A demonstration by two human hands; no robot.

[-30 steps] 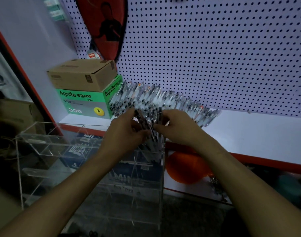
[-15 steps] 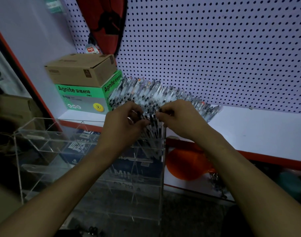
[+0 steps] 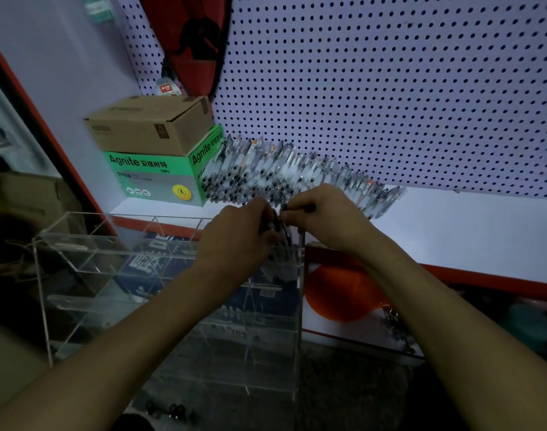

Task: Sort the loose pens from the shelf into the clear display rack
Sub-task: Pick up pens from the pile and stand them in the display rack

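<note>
Over the clear rack (image 3: 172, 259), left hand (image 3: 238, 241) and right hand (image 3: 325, 216) still pinch the pens (image 3: 276, 225), now slightly lower.

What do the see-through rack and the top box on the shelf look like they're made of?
Rack: looks like clear acrylic, glossy; you see through its walls and the edges catch light. Top box: plain brown cardboard, matte, with folded flaps.
</note>
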